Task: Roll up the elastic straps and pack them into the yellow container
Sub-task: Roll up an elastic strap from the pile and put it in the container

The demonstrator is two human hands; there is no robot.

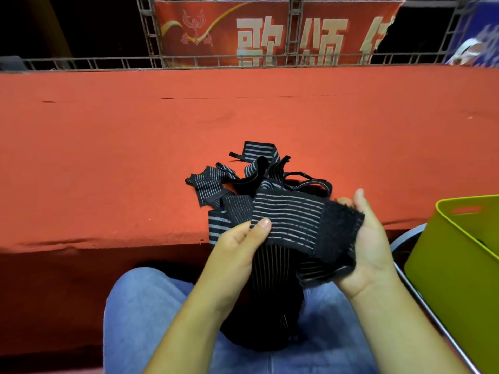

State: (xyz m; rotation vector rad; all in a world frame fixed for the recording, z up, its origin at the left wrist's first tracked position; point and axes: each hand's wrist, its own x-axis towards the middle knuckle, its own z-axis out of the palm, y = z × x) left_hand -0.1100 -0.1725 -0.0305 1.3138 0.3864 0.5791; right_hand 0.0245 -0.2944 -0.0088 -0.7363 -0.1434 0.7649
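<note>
A black elastic strap with grey stripes (286, 220) stretches between both hands above my lap. My left hand (237, 252) pinches its striped part with the thumb on top. The strap's fuzzy black end (340, 228) lies across the palm of my right hand (370, 247), whose fingers curl behind it. More of the strap hangs down between my knees. A tangled pile of several similar straps (243, 179) lies on the red surface just beyond my hands. At the right edge stands the yellow-green container (459, 255), slightly lower than the red surface.
A wide red carpeted platform (189, 125) spreads ahead, its front edge near my knees. Metal truss and a red banner (270, 31) stand behind it. A metal chair frame (421, 287) supports the container at right. My legs wear blue jeans (151, 306).
</note>
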